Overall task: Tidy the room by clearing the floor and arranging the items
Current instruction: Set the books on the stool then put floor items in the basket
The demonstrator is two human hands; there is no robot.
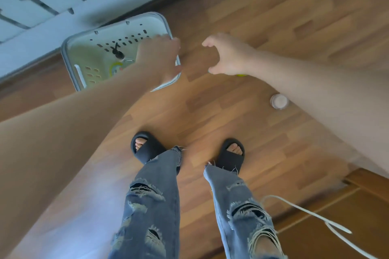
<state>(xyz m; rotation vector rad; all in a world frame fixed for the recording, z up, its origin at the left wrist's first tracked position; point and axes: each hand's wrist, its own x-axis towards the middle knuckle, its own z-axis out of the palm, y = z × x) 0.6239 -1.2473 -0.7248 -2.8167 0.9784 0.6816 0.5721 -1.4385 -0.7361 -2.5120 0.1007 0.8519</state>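
— Wooden floor (273, 27), mostly bare boards from here. How far along would you say the tidying is?

— Partway, I'd judge. The pale perforated basket (134, 27) sits on the floor at the far left, close to the wall, and there are a few small things in it: something black and something round with green and yellow on it. They're too blurred to name.

— And what's left out?

— A small round jar (279, 101) lies on the boards to the right, beside the right forearm. A bit of a green thing (241, 75) peeks out from under the right wrist; most of it is hidden. A white cable (311, 214) trails across the near right corner. All three look like they need picking up.

— What are the hands doing?

— The left hand (162, 57) is over the basket's right-hand rim. It's smeared with motion, so I can't tell whether it grips the rim or only hovers there. The right hand (227, 57) is just to the right of the basket, above the floor, fingers and thumb curved apart like a claw, holding nothing.

— So, what comes next?

— My guess is the basket gets taken up or shifted, then the jar and the green thing go into it. The cable probably needs coiling and putting elsewhere.
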